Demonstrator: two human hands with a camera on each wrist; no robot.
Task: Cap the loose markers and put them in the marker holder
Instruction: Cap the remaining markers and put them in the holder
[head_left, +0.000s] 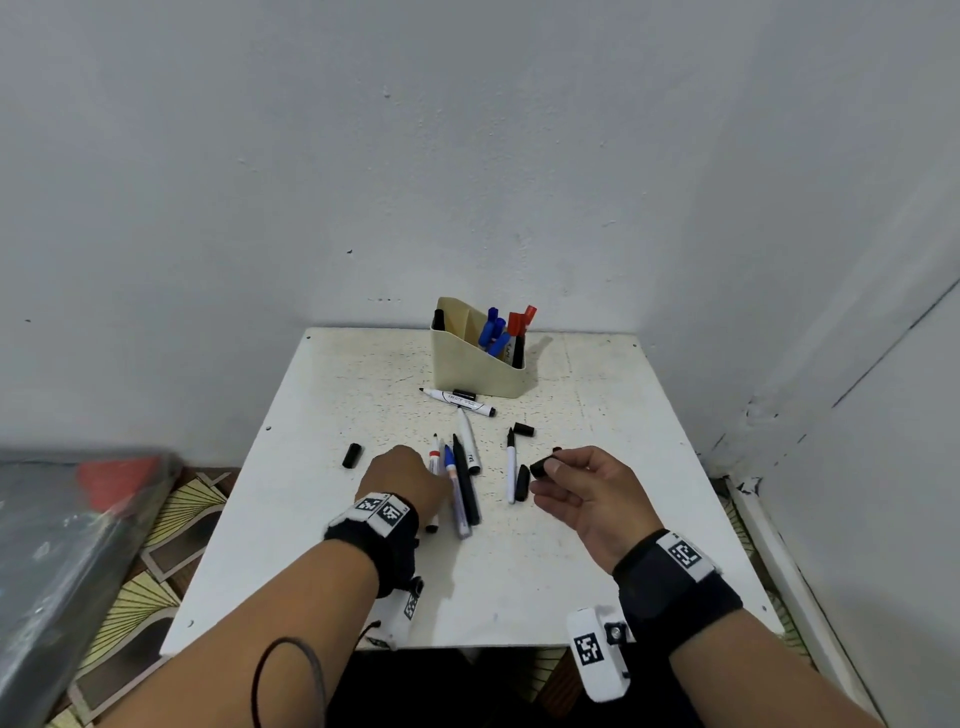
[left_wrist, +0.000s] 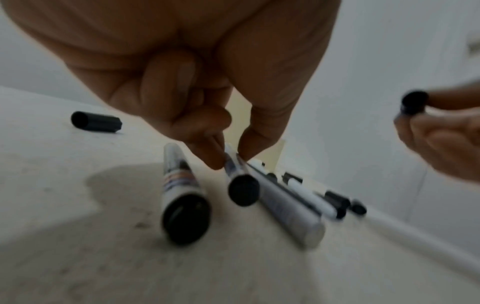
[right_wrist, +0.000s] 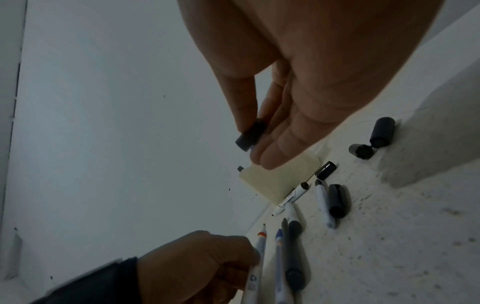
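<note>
On the white table (head_left: 597, 415), my left hand (head_left: 415, 467) pinches an uncapped white marker with a red band (head_left: 434, 460); the left wrist view shows thumb and forefinger on its barrel (left_wrist: 243, 190). My right hand (head_left: 558, 467) hovers above the table and holds a black cap (head_left: 540, 467) between thumb and fingers, also in the right wrist view (right_wrist: 250, 134). The beige marker holder (head_left: 478, 364) stands at the back with blue and red capped markers. Several loose markers (head_left: 466, 480) lie between my hands.
Loose black caps lie at the left (head_left: 352, 455), mid-table (head_left: 523, 429) and beside a thin white marker (head_left: 511, 467). An uncapped marker (head_left: 457, 401) lies before the holder. Walls close the back and right. A grey covered object (head_left: 78, 519) sits left, below the table.
</note>
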